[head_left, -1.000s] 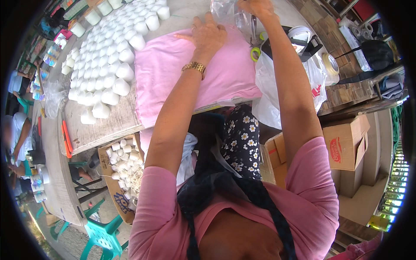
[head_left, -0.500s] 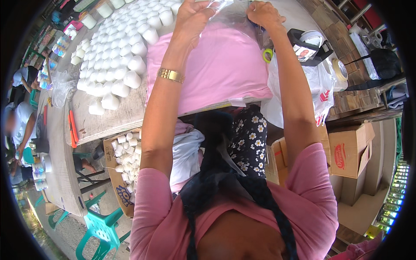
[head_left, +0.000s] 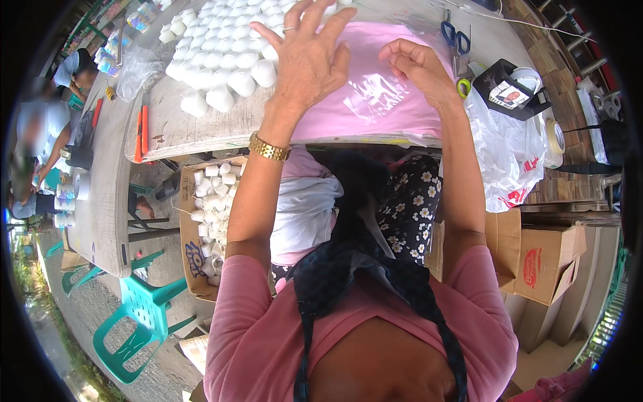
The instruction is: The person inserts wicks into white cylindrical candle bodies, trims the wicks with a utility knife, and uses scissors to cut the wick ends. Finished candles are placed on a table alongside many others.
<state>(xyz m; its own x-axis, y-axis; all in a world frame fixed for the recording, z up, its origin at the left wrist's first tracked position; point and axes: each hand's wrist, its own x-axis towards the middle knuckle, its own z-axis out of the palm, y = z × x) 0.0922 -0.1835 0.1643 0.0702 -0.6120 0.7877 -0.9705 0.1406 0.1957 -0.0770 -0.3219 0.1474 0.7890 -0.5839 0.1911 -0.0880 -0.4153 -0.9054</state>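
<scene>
My left hand (head_left: 309, 60) is raised over the table, fingers spread and holding nothing, between rows of white candle-like cups (head_left: 221, 47) and a pink cloth (head_left: 335, 117). A clear plastic sheet or bag (head_left: 376, 97) lies shiny on the cloth. Over the cloth's right part, my right hand (head_left: 420, 72) has its fingers curled in, the thumb near the forefinger. Anything small between those fingers is hidden. Blue-handled scissors (head_left: 455, 38) and a yellow-green ring-shaped thing (head_left: 463, 87) lie right of that hand.
Orange-handled tools (head_left: 142, 130) lie at the table's left. A carton (head_left: 191, 234) of white pieces stands below the edge. On the right are a black holder (head_left: 509, 90), a white plastic bag (head_left: 499, 154) and a cardboard box (head_left: 546, 261). People (head_left: 47, 134) work far left beside green chairs (head_left: 144, 315).
Both hands have come down and nearer from the far side of the cloth. My left hand has let go of the clear plastic, which now lies on the cloth. The view has shifted.
</scene>
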